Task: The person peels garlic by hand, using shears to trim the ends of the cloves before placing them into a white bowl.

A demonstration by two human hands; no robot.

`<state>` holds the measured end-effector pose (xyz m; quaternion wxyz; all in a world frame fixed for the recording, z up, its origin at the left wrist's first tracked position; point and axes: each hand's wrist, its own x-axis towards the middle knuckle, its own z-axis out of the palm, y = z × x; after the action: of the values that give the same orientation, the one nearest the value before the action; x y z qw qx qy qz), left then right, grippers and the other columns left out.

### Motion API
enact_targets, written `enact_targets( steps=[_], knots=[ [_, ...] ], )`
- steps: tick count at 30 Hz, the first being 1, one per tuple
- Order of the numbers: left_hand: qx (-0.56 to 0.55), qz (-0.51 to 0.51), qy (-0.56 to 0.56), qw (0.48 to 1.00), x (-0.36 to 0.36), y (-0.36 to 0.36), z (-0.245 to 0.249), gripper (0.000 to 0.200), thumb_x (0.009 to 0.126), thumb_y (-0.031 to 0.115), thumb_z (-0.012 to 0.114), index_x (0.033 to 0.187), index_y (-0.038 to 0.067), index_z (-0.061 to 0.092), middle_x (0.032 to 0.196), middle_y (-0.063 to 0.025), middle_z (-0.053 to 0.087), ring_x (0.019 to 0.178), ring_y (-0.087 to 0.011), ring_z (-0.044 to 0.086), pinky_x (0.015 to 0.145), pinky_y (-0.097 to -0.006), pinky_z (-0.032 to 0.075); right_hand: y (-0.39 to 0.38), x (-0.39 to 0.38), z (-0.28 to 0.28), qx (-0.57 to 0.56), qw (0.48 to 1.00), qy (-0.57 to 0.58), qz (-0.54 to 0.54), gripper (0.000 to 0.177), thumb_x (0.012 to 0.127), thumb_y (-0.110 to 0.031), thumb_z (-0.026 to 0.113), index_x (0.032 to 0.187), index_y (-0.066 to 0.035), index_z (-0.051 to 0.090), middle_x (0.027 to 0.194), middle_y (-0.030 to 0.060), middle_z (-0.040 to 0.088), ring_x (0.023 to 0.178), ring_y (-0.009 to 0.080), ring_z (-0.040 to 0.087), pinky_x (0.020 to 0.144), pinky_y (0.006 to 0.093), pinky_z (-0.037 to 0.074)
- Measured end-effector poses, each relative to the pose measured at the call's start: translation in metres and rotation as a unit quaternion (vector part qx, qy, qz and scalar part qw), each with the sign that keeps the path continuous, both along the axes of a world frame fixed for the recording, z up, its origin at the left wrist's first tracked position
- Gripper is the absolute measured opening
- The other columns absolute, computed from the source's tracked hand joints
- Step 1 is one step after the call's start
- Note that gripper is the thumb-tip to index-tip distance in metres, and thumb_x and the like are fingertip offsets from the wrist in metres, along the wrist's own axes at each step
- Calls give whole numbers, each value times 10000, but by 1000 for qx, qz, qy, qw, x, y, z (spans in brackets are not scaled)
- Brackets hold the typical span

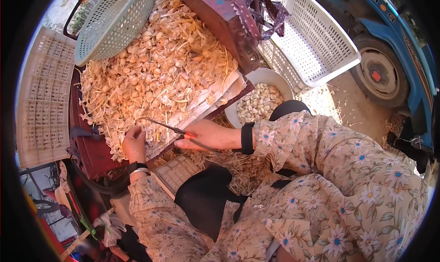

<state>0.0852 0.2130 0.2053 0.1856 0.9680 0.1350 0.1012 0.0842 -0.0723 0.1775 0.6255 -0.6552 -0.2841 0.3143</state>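
My left hand, with a dark band and a bracelet at the wrist, is at the near edge of a heap of garlic and loose dry skins. Its fingers are drawn together; whatever is between them is too small to make out. My right hand is closed around a long thin dark tool with an orange-red part by the fingers. The tool's tip points left, just above the heap and close to my left fingertips. Beyond my right wrist is a pale bowl holding peeled-looking garlic cloves.
A pale green basket tilts over the heap's far left. White crates stand left and upper right. The heap lies on a dark red surface. A blue vehicle's wheel is at right. Dry stalks litter the ground.
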Motion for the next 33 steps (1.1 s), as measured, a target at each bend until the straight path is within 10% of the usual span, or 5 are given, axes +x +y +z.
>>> enact_targets(
  steps=[10,14,33],
  knots=[
    [237,-48,3,970,9,3,-12,228,723,27,577,940,54,638,898,-158,627,812,-298,607,702,-354,471,5,-2,-7,-2,994,-103,-30,566,833,-564,471,669,-23,491,566,119,468,531,260,457,520,364,370],
    [77,50,-22,995,7,8,-14,181,780,52,567,951,14,613,860,-159,624,777,-275,607,695,-339,462,-1,-2,-2,-5,994,-103,-46,573,833,-548,477,619,-18,512,537,124,490,539,284,511,533,373,388],
    [250,-30,147,957,4,-3,4,168,766,118,603,890,15,557,763,-143,619,717,-282,601,618,-359,464,2,-2,-5,12,995,-84,-57,601,818,-578,469,609,-17,525,549,153,504,551,322,523,533,393,393]
  ],
)
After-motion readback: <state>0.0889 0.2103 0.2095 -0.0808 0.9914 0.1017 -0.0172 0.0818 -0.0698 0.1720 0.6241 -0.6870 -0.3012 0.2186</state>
